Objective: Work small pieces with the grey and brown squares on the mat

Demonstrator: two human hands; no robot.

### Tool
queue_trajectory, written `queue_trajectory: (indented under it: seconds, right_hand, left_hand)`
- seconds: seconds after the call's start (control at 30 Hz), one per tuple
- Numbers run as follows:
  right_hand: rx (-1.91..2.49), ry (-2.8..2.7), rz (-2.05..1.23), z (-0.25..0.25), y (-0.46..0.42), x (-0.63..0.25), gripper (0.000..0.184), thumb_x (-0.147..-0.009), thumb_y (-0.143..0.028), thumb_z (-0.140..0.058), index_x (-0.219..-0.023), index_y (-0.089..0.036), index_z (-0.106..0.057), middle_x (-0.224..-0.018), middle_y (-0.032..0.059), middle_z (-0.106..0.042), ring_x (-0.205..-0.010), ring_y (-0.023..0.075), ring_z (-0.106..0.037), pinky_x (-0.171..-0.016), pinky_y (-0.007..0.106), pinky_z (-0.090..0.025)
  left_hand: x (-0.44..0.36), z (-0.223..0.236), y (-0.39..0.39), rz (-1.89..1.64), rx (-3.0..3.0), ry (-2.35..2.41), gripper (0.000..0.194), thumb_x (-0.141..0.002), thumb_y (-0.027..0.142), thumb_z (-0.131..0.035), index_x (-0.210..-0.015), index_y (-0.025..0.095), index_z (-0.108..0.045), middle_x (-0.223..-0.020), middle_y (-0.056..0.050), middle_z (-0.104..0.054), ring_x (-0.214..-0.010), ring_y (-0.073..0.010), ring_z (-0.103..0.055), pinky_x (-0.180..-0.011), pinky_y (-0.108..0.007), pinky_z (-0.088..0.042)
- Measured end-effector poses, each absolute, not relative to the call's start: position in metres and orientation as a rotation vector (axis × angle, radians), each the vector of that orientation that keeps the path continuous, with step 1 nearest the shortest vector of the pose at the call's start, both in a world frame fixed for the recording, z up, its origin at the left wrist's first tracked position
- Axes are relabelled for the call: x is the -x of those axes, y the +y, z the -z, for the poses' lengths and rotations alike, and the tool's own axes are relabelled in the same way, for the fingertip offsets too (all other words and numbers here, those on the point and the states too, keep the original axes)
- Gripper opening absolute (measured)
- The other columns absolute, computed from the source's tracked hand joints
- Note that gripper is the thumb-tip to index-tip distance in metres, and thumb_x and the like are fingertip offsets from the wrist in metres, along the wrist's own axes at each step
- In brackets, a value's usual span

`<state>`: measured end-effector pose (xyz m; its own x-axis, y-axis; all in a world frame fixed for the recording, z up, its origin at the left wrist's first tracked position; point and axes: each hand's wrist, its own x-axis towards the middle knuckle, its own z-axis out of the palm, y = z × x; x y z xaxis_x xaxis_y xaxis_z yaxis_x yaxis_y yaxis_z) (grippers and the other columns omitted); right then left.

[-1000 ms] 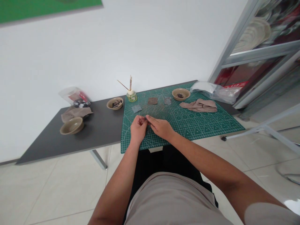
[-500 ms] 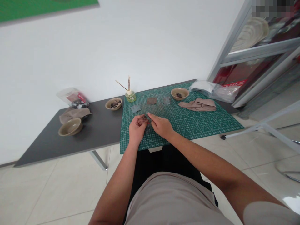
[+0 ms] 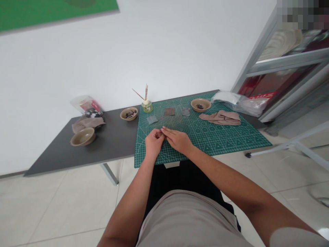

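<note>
Over the front of the green cutting mat (image 3: 218, 137), my hands meet at the fingertips. My left hand (image 3: 153, 144) is closed with curled fingers around a small dark stone-like piece, now almost wholly hidden. My right hand (image 3: 178, 140) presses its closed fingers against the left fingertips; whatever lies under them is hidden. Just beyond lie three small flat squares that look like sandpaper: a blue-grey square (image 3: 152, 119), a brown square (image 3: 169, 112) and a grey square (image 3: 186, 112).
Bowls with dark stones stand at the mat's back right (image 3: 200, 101) and left of it (image 3: 129, 109). A brown cloth (image 3: 221, 117) lies right. A reed diffuser (image 3: 147, 105) stands behind. Farther left are another bowl (image 3: 82, 137), a cloth (image 3: 87, 124) and a plastic container (image 3: 86, 104).
My right fingers have closed over the left fingertips, covering the dark piece that showed between them before. The whole view has shifted slightly.
</note>
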<state>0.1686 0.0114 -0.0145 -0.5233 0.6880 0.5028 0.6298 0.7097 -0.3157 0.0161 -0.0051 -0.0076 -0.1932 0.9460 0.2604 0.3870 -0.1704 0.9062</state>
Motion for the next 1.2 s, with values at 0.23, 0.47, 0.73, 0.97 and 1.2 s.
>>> queue_trajectory:
  seconds: [0.23,0.47,0.73,0.97,1.2]
  right_hand:
    - [1.071,-2.283,-0.107,0.0146,0.012,-0.1674,0.047,-0.095,-0.013,-0.042,-0.14,-0.014,-0.053,-0.141,0.0107,-0.057,-0.123,0.0209,-0.062,-0.101,0.037,-0.054]
    - [1.043,-2.342,-0.041,0.0153,0.0108,-0.1663,0.045,-0.097,-0.016,-0.041,-0.139,-0.016,-0.055,-0.143,0.0098,-0.054,-0.121,0.0216,-0.063,-0.096,0.035,-0.056]
    - [0.912,-2.299,0.032,0.0202,0.0135,-0.1662,0.044,-0.095,-0.013,-0.043,-0.137,-0.014,-0.057,-0.141,0.0117,-0.057,-0.128,0.0217,-0.058,-0.104,0.036,-0.052]
    - [1.001,-2.267,-0.028,0.0208,0.0122,-0.168,0.047,-0.095,-0.012,-0.043,-0.141,-0.015,-0.052,-0.138,0.0107,-0.06,-0.118,0.0217,-0.065,-0.093,0.035,-0.059]
    - [0.983,-2.274,-0.101,0.0185,0.0113,-0.1682,0.046,-0.094,-0.012,-0.043,-0.139,-0.014,-0.054,-0.139,0.011,-0.059,-0.119,0.0222,-0.064,-0.095,0.035,-0.058]
  left_hand:
    - [-0.0166,0.0083,-0.0042,-1.385,-1.438,1.501,0.012,-0.079,0.032,-0.066,-0.079,0.02,-0.062,-0.071,0.002,-0.067,-0.063,-0.013,-0.061,-0.064,-0.025,-0.047]
    - [-0.015,0.0079,-0.0036,-1.359,-1.526,1.578,0.013,-0.079,0.027,-0.064,-0.07,0.02,-0.057,-0.059,0.006,-0.055,-0.055,-0.0103,-0.048,-0.057,-0.023,-0.039]
    - [-0.0139,0.0078,-0.003,-1.414,-1.473,1.434,0.016,-0.074,0.021,-0.066,-0.069,0.02,-0.051,-0.056,0.008,-0.047,-0.051,-0.0078,-0.042,-0.052,-0.021,-0.033]
    - [-0.0137,0.0131,-0.0014,-1.489,-1.323,1.246,0.017,-0.076,0.027,-0.068,-0.074,0.02,-0.052,-0.066,0.005,-0.061,-0.058,-0.0102,-0.055,-0.06,-0.023,-0.043]
    - [-0.0124,0.0121,-0.0018,-1.463,-1.407,1.386,0.015,-0.078,0.025,-0.066,-0.073,0.02,-0.054,-0.061,0.006,-0.055,-0.054,-0.0089,-0.049,-0.055,-0.021,-0.037]
